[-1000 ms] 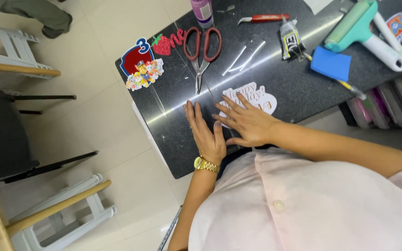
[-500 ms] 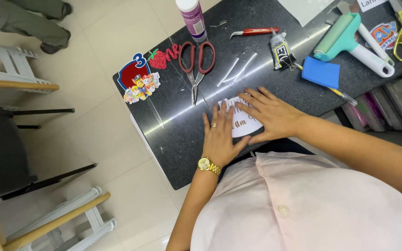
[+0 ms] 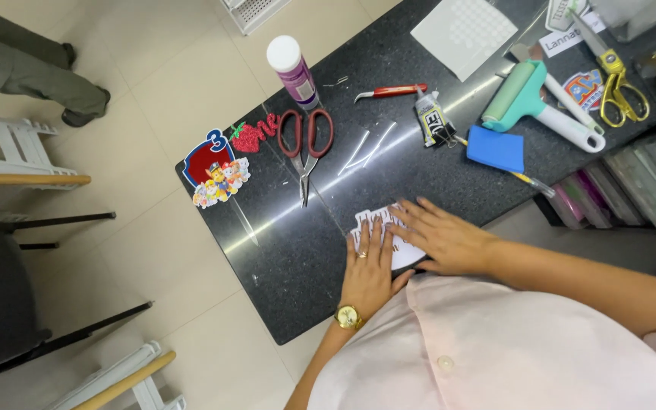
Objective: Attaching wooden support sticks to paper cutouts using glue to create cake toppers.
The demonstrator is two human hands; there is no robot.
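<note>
Black stone counter (image 3: pixel 282 266) under me, glossy, with things spread along it. Farthest left lies a cartoon cutout (image 3: pixel 215 170), blue and red with small puppy figures, and just beside it a red glitter strawberry piece (image 3: pixel 253 136). Next come the red-handled scissors (image 3: pixel 306 148), blades pointing toward me, and above them a purple glue bottle (image 3: pixel 292 71) with a white cap.

My left hand (image 3: pixel 368 267) lies flat and open, fingers stretched forward, pressing on the near edge of a white paper cutout (image 3: pixel 383 223) with a scalloped outline. It grips nothing. A ring sits on one finger and a gold watch (image 3: pixel 348 316) on the wrist. My right hand (image 3: pixel 443 240) is open too, palm down, fingers fanned over the right part of the same cutout, holding it against the counter. The cutout sits close to the counter's near edge, right in front of my pink shirt (image 3: pixel 510 349), mostly covered by both hands.

Farther right, well apart from my hands, are a red-handled tool (image 3: pixel 389 92), a small glue tube (image 3: pixel 430 122), a blue sponge block (image 3: pixel 496 149), a teal roller (image 3: pixel 540 102) and yellow scissors (image 3: pixel 618 85).
</note>
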